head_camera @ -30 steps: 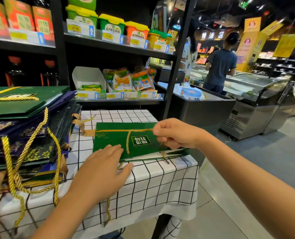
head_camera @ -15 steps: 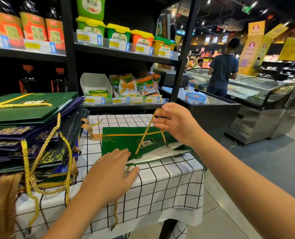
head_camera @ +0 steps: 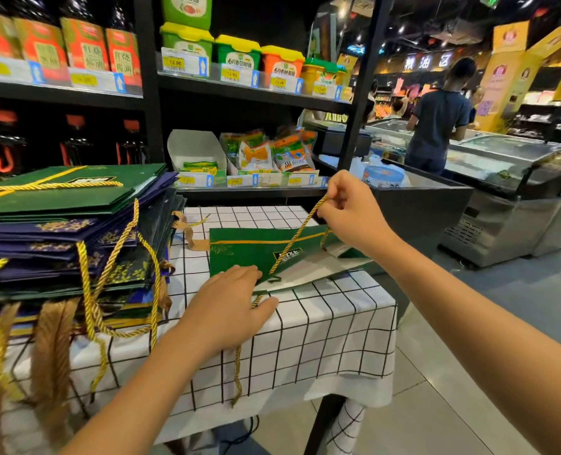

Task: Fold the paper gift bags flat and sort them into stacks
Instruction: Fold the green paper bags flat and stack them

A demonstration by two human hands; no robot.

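Presently: green paper gift bag [head_camera: 259, 254], lying on grid-patterned tablecloth [head_camera: 321, 323], mouth partly open at right. Left hand [head_camera: 229, 310], fingers straight, presses its near edge. Right hand [head_camera: 351, 211] pinches gold cord handle [head_camera: 300, 233], raised taut. Stack of flattened green and purple bags [head_camera: 65, 231] at left.

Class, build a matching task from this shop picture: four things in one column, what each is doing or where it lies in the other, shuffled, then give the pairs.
Things:
1. left hand
2. right hand
3. green gift bag
4. stack of folded bags

States:
A. piled at the table's left side
B. pinches the gold cord handle, lifted
C. presses flat on the bag's near edge
D. lies on the checked tablecloth, mouth slightly open

Pairs: 1-C, 2-B, 3-D, 4-A
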